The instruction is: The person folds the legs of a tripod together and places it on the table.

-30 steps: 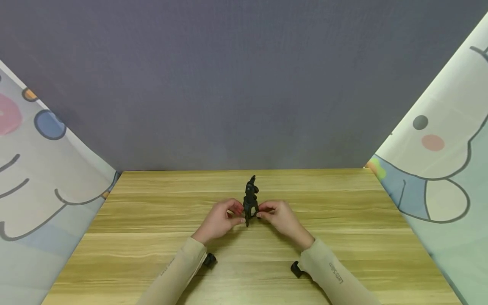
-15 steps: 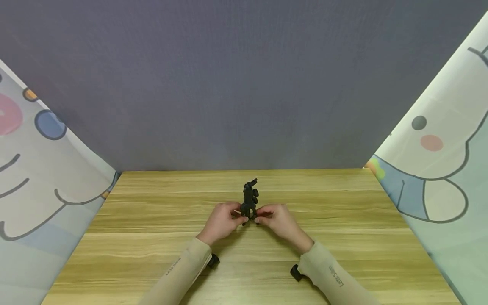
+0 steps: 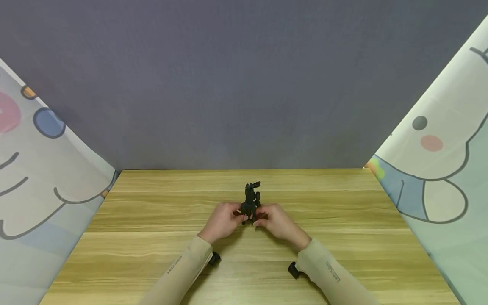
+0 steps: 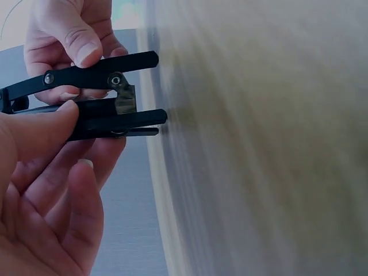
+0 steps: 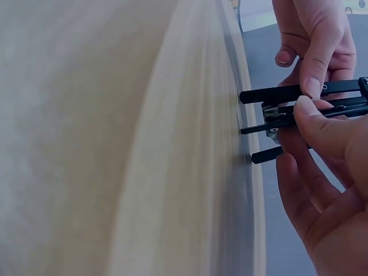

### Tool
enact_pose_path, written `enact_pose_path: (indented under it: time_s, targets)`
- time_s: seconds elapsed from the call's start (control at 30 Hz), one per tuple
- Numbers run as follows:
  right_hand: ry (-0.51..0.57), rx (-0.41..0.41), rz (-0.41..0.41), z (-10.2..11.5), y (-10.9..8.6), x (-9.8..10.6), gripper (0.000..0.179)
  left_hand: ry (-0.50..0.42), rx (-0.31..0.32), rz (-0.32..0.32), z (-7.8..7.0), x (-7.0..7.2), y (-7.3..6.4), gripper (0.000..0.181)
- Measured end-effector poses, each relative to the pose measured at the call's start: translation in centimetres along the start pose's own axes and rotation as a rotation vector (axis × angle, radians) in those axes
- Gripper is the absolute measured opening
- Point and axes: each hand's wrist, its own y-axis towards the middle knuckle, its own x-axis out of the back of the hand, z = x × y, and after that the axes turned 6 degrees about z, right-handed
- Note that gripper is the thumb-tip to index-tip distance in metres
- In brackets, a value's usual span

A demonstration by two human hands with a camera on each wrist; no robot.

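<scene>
A small black folding tripod [image 3: 249,197] stands between my two hands near the middle of the table, with a piece jutting to the right at its top. My left hand [image 3: 221,222] pinches its left leg between thumb and fingers. From the other side, my right hand [image 3: 280,221] grips the right leg low down. In the left wrist view, a riveted leg [image 4: 135,61] and a metal hinge bracket [image 4: 125,99] show. The right wrist view has several leg ends, one of them a black leg tip [image 5: 265,155], pointing toward the wooden surface. Fingers hide parts of the legs.
The wood-grain table [image 3: 152,203] reaches to a grey backdrop [image 3: 244,84]. Printed cartoon cloths [image 3: 431,178] flank it on both sides. Black wrist devices [image 3: 214,259] show at both sleeves.
The tripod has turned, so its top piece now points further right, and it sits slightly nearer me. My left hand has come in closer and slightly right onto its leg.
</scene>
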Motion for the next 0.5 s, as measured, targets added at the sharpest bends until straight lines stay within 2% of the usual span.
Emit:
enact_pose_path:
  time_s: [0.3,0.5]
  targets:
    - [-0.036,0.026,0.037,-0.43,0.11,-0.02,0.017,-0.023,0.005,-0.028,0.05,-0.23,-0.25,0.008]
    - [-0.148,0.056,-0.005,-0.53,0.12,-0.42,0.016,0.008,-0.014,-0.032,-0.14,-0.18,-0.16,0.005]
